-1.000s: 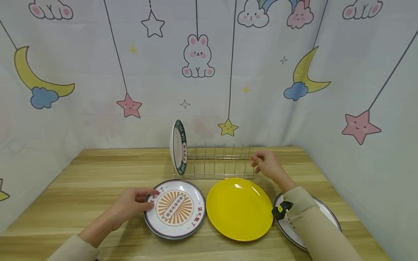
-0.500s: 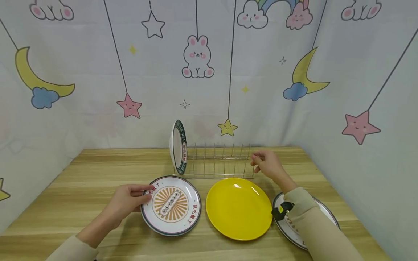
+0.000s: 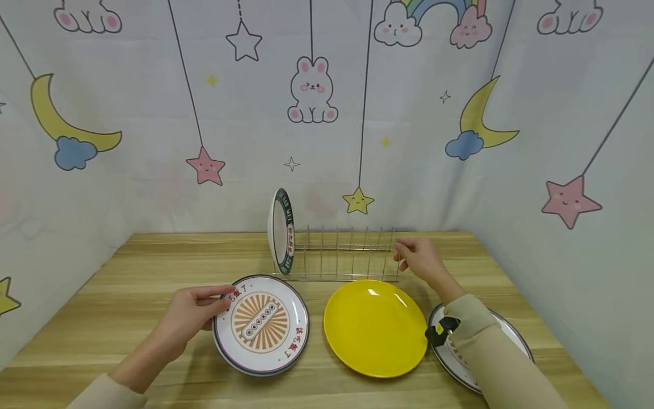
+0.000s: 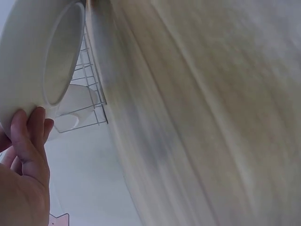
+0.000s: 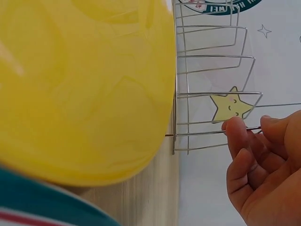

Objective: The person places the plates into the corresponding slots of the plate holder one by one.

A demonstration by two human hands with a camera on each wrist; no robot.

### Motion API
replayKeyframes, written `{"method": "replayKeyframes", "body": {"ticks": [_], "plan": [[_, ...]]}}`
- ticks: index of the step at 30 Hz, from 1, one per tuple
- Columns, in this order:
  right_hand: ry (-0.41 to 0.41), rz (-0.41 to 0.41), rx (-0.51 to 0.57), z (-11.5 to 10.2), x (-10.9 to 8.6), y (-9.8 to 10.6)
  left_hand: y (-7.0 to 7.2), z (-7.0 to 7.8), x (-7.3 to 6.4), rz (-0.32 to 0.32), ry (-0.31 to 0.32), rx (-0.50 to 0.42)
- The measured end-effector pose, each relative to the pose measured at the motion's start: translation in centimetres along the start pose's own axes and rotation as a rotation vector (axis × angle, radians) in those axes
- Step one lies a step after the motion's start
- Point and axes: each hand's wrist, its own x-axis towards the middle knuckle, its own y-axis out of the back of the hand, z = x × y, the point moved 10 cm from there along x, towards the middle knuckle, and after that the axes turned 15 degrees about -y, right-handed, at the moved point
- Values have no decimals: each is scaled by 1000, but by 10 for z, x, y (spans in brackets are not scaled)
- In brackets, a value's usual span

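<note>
My left hand [image 3: 186,312] grips the left edge of a white plate [image 3: 261,325] with an orange sunburst print and red characters. In the left wrist view this plate's pale underside [image 4: 28,61] shows, lifted off the table, with the fingers [image 4: 35,132] under its rim. My right hand [image 3: 421,261] pinches the end wire of a metal dish rack [image 3: 337,264]; the right wrist view has thumb and index finger on that wire [image 5: 207,133]. At the rack's left end a white plate with a green rim [image 3: 282,232] stands upright.
A yellow plate [image 3: 375,328] lies in front of the rack. Right of it, another white plate [image 3: 511,335] with a dark rim lies partly under the right sleeve [image 3: 490,346]. Behind the wooden table [image 3: 168,255] hangs a cartoon-printed cloth [image 3: 245,113].
The left hand has raised the sunburst plate from the table and drawn it a little to the left. The right hand stays at the rack's end wire.
</note>
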Motion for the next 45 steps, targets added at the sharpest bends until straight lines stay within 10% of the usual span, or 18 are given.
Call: {"method": "replayKeyframes", "body": {"ticks": [45], "plan": [[0,0,-21,0,-3,0,38,70,11,169,-137,-2]]}}
